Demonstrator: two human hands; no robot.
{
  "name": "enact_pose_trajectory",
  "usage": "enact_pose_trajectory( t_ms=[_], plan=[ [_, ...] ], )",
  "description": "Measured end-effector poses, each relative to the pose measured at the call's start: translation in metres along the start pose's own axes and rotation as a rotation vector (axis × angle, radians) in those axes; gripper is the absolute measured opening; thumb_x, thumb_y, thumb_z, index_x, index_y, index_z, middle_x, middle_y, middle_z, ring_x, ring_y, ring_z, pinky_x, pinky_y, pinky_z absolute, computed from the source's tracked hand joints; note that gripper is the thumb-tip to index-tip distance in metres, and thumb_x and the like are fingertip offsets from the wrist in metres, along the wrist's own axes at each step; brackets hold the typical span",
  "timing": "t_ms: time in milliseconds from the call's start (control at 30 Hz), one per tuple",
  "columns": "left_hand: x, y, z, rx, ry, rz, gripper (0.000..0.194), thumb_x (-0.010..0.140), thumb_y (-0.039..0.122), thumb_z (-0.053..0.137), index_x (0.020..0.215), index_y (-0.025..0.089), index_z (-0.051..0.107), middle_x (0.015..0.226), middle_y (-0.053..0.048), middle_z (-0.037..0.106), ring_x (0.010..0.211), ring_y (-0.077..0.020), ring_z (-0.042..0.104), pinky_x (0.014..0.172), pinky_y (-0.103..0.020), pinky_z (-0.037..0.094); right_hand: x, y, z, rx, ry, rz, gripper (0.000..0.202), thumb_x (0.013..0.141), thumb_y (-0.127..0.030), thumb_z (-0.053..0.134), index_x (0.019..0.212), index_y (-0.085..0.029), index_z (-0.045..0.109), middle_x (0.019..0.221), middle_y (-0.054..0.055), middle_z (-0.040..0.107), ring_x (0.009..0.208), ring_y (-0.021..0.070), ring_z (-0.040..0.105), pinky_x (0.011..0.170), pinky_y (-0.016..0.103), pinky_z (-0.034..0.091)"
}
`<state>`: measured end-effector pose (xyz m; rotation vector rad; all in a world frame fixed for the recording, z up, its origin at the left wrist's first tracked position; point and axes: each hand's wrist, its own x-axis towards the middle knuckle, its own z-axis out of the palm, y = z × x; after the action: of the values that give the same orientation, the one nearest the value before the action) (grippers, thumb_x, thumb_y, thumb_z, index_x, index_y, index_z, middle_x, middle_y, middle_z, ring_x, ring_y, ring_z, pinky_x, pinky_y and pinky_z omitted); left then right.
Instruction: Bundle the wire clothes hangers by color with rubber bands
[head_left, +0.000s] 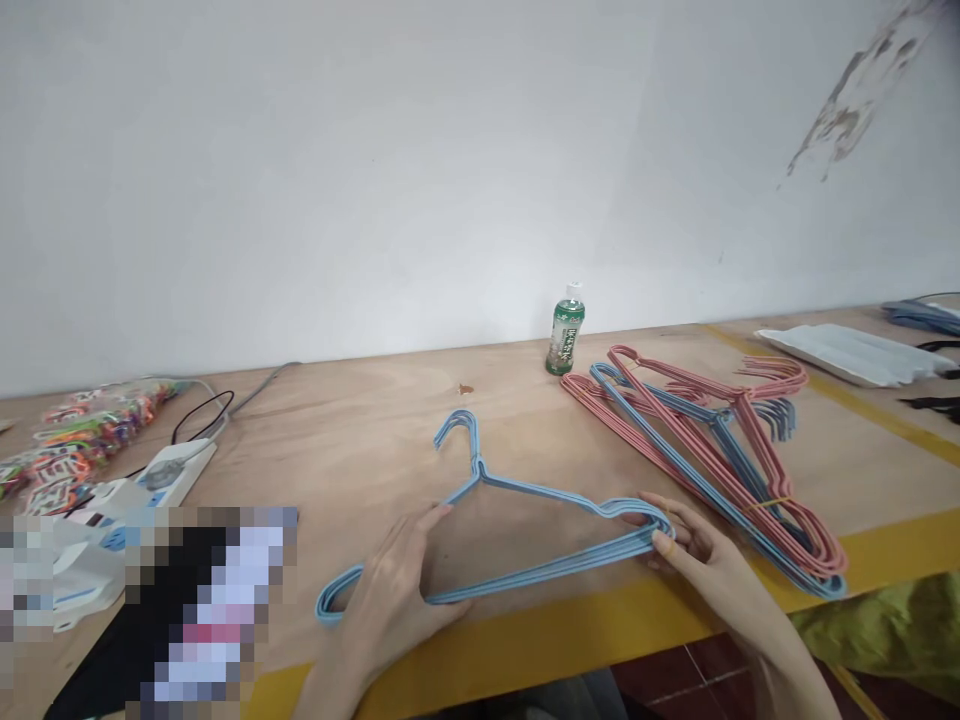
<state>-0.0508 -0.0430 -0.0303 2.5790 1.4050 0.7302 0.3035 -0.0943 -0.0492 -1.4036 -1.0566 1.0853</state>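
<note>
A bundle of light blue hangers (540, 575) lies on the wooden table, hooks toward the wall. My left hand (394, 580) is wrapped over the bundle's left part, thumb along the bottom bar. At the bundle's right end, my right hand (694, 545) grips the corner between thumb and fingers, and a thin yellowish band shows by the fingertips. To the right lie stacked pink hangers (765, 445) and darker blue hangers (660, 455), with a yellow band around their near end.
A green-labelled bottle (565, 332) stands near the wall. At left are colourful plastic packets (90, 430), a white power strip (180, 470), cables and a pixelated dark object. White trays (855, 352) lie at right. Yellow tape (540, 640) lines the table's front edge.
</note>
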Motion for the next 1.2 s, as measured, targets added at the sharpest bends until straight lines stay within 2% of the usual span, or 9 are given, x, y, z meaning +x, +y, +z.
enact_pose_trajectory(
  t_ms=[133, 267, 400, 500, 633, 800, 933, 1033, 1200],
  plan=[
    [-0.004, 0.0, -0.003, 0.039, 0.037, 0.004, 0.078, 0.064, 0.03, 0.072, 0.132, 0.027, 0.035, 0.131, -0.009, 0.055, 0.118, -0.028, 0.056, 0.088, -0.041, 0.054, -0.001, -0.019, 0.015, -0.089, 0.075, -0.082, 0.057, 0.069, -0.053, 0.071, 0.116, -0.024, 0.057, 0.096, 0.006, 0.07, 0.087, 0.0224, 0.064, 0.074, 0.03, 0.051],
    [-0.007, 0.0, -0.003, 0.11, 0.145, 0.061, 0.073, 0.064, 0.029, 0.072, 0.129, 0.025, 0.039, 0.128, -0.011, 0.056, 0.116, -0.029, 0.058, 0.087, -0.042, 0.055, 0.004, -0.028, 0.026, -0.125, 0.045, -0.097, 0.053, 0.065, -0.048, 0.075, 0.11, -0.025, 0.059, 0.082, 0.002, 0.066, 0.076, 0.0205, 0.061, 0.07, 0.03, 0.049],
    [-0.013, -0.006, -0.003, 0.168, 0.23, 0.126, 0.067, 0.068, 0.034, 0.071, 0.128, 0.022, 0.043, 0.13, -0.014, 0.055, 0.116, -0.0298, 0.057, 0.088, -0.042, 0.055, 0.013, -0.022, 0.027, 0.001, -0.077, -0.098, 0.052, 0.061, -0.047, 0.079, 0.103, -0.023, 0.062, 0.08, 0.003, 0.065, 0.077, 0.0218, 0.06, 0.069, 0.031, 0.047],
    [-0.019, -0.011, -0.002, 0.199, 0.294, 0.185, 0.059, 0.073, 0.036, 0.069, 0.125, 0.02, 0.044, 0.13, -0.015, 0.054, 0.117, -0.0297, 0.056, 0.087, -0.042, 0.055, 0.017, -0.014, 0.028, 0.134, -0.158, -0.097, 0.061, 0.056, -0.055, 0.08, 0.104, -0.023, 0.062, 0.08, 0.005, 0.066, 0.079, 0.0235, 0.06, 0.068, 0.031, 0.046],
    [-0.022, -0.014, -0.001, 0.194, 0.336, 0.229, 0.055, 0.075, 0.033, 0.069, 0.122, 0.018, 0.045, 0.13, -0.017, 0.053, 0.119, -0.0299, 0.054, 0.089, -0.042, 0.054, 0.02, -0.008, 0.035, 0.197, -0.117, -0.074, 0.076, 0.054, -0.061, 0.078, 0.117, -0.024, 0.06, 0.087, 0.006, 0.066, 0.081, 0.024, 0.059, 0.067, 0.03, 0.044],
    [-0.021, -0.013, 0.0, 0.224, 0.431, 0.265, 0.051, 0.073, 0.029, 0.072, 0.116, 0.017, 0.047, 0.128, -0.019, 0.054, 0.116, -0.0301, 0.057, 0.088, -0.042, 0.054, 0.022, -0.004, 0.045, 0.28, -0.158, -0.03, 0.073, 0.059, -0.061, 0.076, 0.12, -0.024, 0.059, 0.089, 0.005, 0.063, 0.062, 0.0157, 0.048, 0.056, 0.028, 0.039],
    [-0.021, -0.012, -0.001, 0.207, 0.432, 0.261, 0.05, 0.074, 0.029, 0.071, 0.116, 0.019, 0.047, 0.128, -0.018, 0.054, 0.115, -0.0304, 0.057, 0.088, -0.043, 0.055, 0.017, 0.004, 0.058, 0.423, -0.296, -0.004, 0.05, 0.062, -0.057, 0.076, 0.097, -0.022, 0.067, 0.085, 0.006, 0.064, 0.061, 0.0148, 0.049, 0.053, 0.028, 0.039],
    [-0.022, -0.013, 0.0, 0.198, 0.416, 0.249, 0.053, 0.074, 0.028, 0.072, 0.119, 0.018, 0.045, 0.128, -0.018, 0.054, 0.116, -0.0306, 0.056, 0.089, -0.043, 0.054, 0.012, 0.007, 0.067, 0.445, -0.346, -0.022, 0.038, 0.066, -0.051, 0.076, 0.089, -0.022, 0.068, 0.094, 0.007, 0.067, 0.069, 0.0184, 0.056, 0.055, 0.03, 0.044],
    [-0.026, -0.017, 0.008, 0.21, 0.435, 0.212, 0.054, 0.075, 0.032, 0.07, 0.121, 0.021, 0.044, 0.129, -0.016, 0.055, 0.117, -0.0302, 0.056, 0.091, -0.045, 0.053, 0.003, -0.002, 0.069, 0.249, -0.251, 0.066, 0.036, 0.079, -0.049, 0.065, 0.106, -0.025, 0.068, 0.105, 0.009, 0.069, 0.087, 0.0237, 0.062, 0.071, 0.038, 0.05]
  ],
)
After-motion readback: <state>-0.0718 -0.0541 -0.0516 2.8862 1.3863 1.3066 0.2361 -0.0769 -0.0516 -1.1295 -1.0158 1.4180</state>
